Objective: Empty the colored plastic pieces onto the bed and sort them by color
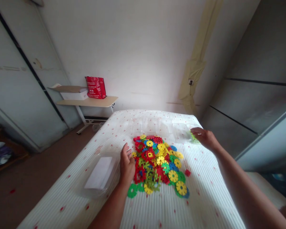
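A heap of plastic interlocking toy pieces (154, 159) in red, yellow, green and blue lies on the bed. It mixes notched discs with square, lattice-like pieces. At the heap's left edge is my left hand (127, 165), open, fingers slightly bent and holding nothing. My right hand (206, 138) reaches over the right end of a row of clear plastic containers (178, 132) behind the heap. Its fingers stretch out above light green pieces (194, 137) in the end container. A single red piece (187, 172) lies apart, right of the heap.
A clear plastic box or lid (79, 187) with a white paper (99, 171) lies left of my left hand. The bed (162, 210) has a white ribbed cover. Beyond its far left corner, a small table (100, 101) bears a red bag (96, 87) and white box (73, 95).
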{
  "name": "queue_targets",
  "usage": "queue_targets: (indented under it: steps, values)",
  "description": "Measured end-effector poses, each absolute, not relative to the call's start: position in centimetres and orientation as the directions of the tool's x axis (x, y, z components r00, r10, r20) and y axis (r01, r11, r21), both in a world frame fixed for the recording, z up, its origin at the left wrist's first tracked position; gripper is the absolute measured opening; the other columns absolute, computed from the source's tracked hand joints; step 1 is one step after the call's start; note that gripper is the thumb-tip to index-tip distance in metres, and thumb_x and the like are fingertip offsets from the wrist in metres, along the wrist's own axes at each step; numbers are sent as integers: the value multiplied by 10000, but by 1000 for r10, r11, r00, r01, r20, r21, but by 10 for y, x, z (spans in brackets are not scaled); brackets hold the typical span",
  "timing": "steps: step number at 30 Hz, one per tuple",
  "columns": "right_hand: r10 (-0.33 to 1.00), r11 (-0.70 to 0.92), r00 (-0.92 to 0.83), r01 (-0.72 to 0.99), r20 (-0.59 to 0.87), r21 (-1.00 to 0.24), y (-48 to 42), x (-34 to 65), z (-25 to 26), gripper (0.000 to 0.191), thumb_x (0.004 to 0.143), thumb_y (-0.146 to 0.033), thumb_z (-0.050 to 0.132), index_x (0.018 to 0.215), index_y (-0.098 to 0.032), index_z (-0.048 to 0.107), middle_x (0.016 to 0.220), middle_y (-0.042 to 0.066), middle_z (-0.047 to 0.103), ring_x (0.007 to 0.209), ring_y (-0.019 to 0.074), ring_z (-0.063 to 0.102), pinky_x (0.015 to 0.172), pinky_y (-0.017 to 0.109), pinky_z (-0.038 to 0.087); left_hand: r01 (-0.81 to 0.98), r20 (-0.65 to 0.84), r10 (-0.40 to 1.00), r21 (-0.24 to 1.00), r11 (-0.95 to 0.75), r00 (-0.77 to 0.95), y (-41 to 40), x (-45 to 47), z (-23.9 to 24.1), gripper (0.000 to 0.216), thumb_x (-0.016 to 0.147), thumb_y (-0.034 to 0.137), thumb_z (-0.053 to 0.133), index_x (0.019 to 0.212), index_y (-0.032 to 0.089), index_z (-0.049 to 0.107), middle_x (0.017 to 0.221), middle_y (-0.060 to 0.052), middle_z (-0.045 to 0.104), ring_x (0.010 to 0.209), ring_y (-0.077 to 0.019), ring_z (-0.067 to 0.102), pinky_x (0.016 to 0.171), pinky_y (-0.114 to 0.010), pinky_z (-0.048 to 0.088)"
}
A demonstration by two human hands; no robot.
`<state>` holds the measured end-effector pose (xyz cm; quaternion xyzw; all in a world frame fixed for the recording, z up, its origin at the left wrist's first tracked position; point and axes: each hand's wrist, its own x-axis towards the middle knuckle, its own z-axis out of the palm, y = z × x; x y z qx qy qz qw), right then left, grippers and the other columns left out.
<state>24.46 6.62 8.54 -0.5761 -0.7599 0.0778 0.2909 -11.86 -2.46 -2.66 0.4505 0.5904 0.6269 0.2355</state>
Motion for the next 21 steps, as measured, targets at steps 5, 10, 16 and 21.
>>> queue_targets:
  steps: [5, 10, 16, 21]
  values:
    - [845, 535, -428, 651, 322, -538, -17, 167, 66, 247, 835, -294, 447, 962, -208, 641, 922, 65, 691, 766, 175, 643, 682, 300, 527, 248, 300, 833, 947, -203, -466, -26, -119, -26, 648, 701, 41, 427, 1320, 220, 358, 1184, -99, 531, 1035, -175, 578, 906, -343, 483]
    - [685, 725, -695, 621, 219, -297, -71, 100, 56, 434, 775, -399, 583, 1171, -221, 575, 1163, 110, 608, 1038, 252, 544, 890, 412, 430, 282, 341, 825, 931, -231, -450, -28, -120, -27, 588, 752, 89, 434, 1320, 222, 359, 1202, -94, 523, 1010, -162, 592, 891, -318, 488]
    - [732, 681, -663, 712, 155, -171, -75, 76, 40, 546, 734, -443, 631, 1224, -219, 539, 1191, 125, 587, 1039, 283, 506, 874, 426, 373, 299, 317, 835, 934, -194, -450, -30, -120, -24, 552, 778, 115, 415, 1314, 230, 353, 1217, -88, 518, 961, -148, 612, 863, -295, 494]
    - [739, 673, -641, 714, 209, -190, -63, 79, 38, 335, 802, -326, 573, 1109, -196, 599, 1054, 107, 645, 941, 245, 542, 804, 367, 371, 288, 325, 839, 934, -211, -437, -29, -120, -24, 538, 770, 102, 416, 1292, 222, 365, 1188, -97, 536, 938, -158, 626, 840, -310, 506]
